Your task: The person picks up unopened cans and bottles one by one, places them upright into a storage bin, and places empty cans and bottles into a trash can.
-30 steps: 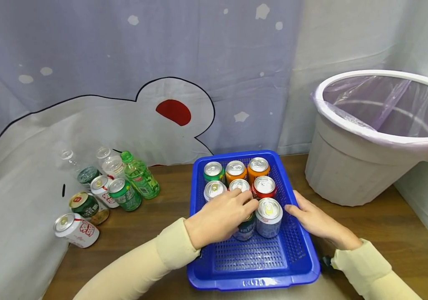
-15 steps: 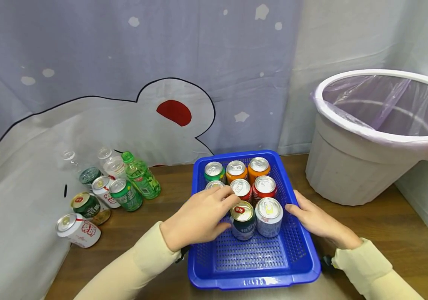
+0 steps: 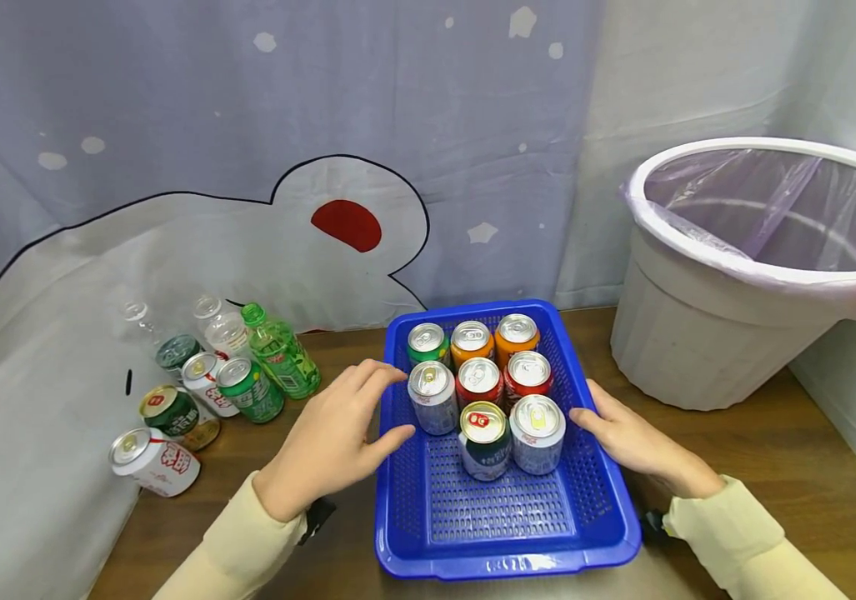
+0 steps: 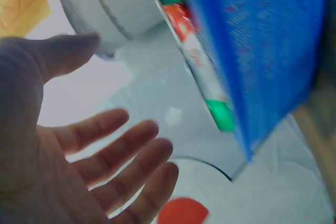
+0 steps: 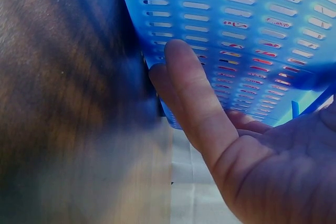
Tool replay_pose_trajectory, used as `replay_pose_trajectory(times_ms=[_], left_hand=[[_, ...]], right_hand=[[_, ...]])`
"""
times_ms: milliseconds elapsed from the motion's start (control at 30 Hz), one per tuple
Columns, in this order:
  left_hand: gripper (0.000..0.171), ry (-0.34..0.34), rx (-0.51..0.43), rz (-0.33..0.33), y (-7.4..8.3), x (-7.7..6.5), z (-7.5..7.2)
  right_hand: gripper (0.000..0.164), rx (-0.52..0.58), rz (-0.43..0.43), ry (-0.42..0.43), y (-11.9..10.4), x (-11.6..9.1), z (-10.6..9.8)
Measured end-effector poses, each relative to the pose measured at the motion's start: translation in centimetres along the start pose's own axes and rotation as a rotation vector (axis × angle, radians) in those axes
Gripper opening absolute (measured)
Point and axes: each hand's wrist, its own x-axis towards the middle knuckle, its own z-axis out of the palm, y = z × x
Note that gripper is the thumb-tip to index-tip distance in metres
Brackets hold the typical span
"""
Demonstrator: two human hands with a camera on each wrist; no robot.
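Left wrist cam: left hand (image 4: 44, 156) at 8 o'clock, palm showing, fingers loosely extended, thumb toward 2, apart from blue basket (image 4: 224, 45). Basket sits at 2, slotted, blurred. Cans (image 4: 181, 22) in green, red, white show along its left edge, around 12–1. Pale grey bin (image 4: 118, 3) at 11. Curtain (image 4: 194, 124) behind, red patch (image 4: 182, 212) at 6.

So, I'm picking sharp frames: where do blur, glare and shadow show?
Head view: the cans look fairly sharp, with shine on top; left wrist view: the basket is blurred, with white glare beside the left hand; right wrist view: the table is blurred, with dark shadow along the basket.
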Motion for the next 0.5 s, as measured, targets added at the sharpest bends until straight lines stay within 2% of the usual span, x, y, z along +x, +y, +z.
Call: replay_pose_trajectory(times_ms=[233,367,500], left_hand=[[0.062,0.143,-0.015,-0.199,-3.3,-3.1,0.2],[0.061,0.222,0.018,-0.304,-5.7,-5.4,0.1],[0.067,0.266,0.070,-0.377,-7.8,-7.6,-0.1]], right_hand=[[0.056,0.002,-0.002,-0.008,-0.1,-0.1,0.0],[0.059,0.005,-0.009,-0.016,-0.1,0.0,0.1],[0.058,0.003,-0.005,-0.008,-0.1,-0.1,0.0]])
